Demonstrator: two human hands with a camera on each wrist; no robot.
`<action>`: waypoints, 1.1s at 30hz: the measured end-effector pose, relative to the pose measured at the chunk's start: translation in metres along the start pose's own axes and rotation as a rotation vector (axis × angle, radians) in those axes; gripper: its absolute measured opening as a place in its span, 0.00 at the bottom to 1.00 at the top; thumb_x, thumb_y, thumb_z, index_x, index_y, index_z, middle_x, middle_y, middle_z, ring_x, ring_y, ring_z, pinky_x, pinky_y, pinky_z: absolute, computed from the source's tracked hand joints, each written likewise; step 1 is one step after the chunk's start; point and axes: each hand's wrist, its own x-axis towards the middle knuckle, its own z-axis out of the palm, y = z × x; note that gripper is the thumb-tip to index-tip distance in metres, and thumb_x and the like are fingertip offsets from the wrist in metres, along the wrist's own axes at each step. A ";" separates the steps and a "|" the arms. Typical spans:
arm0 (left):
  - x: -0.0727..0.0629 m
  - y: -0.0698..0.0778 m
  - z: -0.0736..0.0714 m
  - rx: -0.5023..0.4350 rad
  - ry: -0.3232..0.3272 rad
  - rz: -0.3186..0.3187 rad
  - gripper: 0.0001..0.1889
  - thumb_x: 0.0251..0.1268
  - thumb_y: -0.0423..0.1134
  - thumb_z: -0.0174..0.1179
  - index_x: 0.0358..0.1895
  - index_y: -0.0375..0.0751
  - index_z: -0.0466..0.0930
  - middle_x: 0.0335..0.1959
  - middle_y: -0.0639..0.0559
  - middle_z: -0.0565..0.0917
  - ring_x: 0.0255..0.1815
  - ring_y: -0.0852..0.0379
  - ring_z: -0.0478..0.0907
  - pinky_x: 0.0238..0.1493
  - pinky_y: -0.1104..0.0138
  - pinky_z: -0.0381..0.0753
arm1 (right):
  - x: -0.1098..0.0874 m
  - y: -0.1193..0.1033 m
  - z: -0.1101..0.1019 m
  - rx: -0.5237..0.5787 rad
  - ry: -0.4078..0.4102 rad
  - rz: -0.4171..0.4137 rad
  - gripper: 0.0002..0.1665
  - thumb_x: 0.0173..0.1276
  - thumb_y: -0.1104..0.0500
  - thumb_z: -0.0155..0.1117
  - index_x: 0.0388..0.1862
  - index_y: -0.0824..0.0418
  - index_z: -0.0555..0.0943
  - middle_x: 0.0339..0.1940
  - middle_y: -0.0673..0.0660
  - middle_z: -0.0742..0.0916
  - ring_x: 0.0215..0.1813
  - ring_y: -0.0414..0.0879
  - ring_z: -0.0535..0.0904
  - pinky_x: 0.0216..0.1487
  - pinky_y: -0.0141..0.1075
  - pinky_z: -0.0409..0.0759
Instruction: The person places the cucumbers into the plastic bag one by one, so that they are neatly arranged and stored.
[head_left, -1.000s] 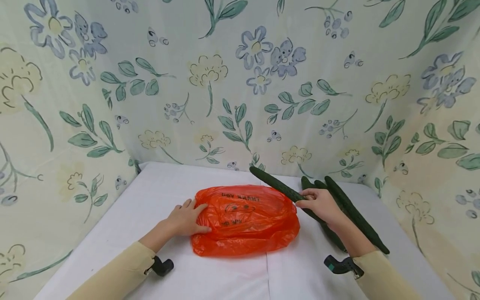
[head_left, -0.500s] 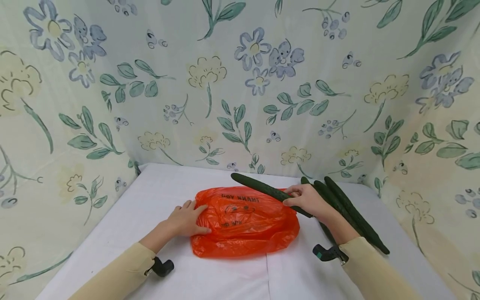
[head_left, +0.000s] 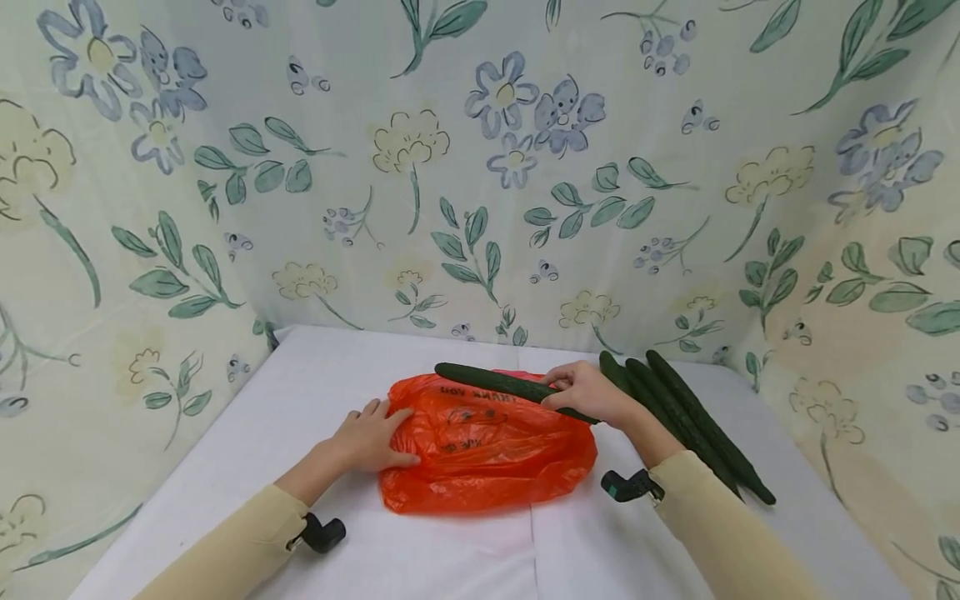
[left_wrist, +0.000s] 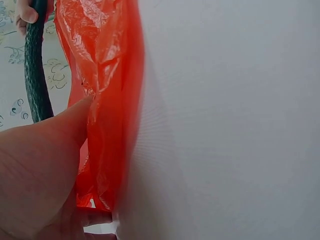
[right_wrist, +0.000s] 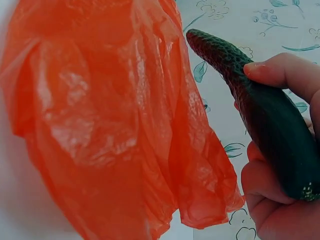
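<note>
A long dark green cucumber (head_left: 480, 379) is gripped by my right hand (head_left: 588, 396) near its right end, above the far side of an orange-red plastic bag (head_left: 487, 467). The right wrist view shows thumb and fingers wrapped round the cucumber (right_wrist: 275, 130), beside the crinkled bag (right_wrist: 100, 125). My left hand (head_left: 367, 437) rests with spread fingers on the bag's left end. Up close in the left wrist view, the left thumb lies along the bag's side (left_wrist: 107, 125), and some fingers are partly hidden. Dark printing shows on top of the bag.
Three more cucumbers (head_left: 701, 412) lie side by side on the white table cover (head_left: 337, 358), right of the bag and partly behind the right forearm. A flower-patterned cloth (head_left: 420, 192) stands up behind the table and along both sides.
My right hand has carried the cucumber leftward, away from the other cucumbers and over the bag, and it now lies flatter in view. The left hand stays on the bag.
</note>
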 end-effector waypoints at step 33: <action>0.001 -0.001 0.003 -0.029 -0.015 -0.020 0.50 0.51 0.69 0.69 0.76 0.50 0.64 0.76 0.35 0.62 0.78 0.32 0.53 0.71 0.35 0.58 | 0.040 -0.014 0.023 -0.207 -0.097 -0.105 0.17 0.59 0.56 0.75 0.49 0.54 0.89 0.48 0.51 0.88 0.47 0.49 0.76 0.55 0.45 0.82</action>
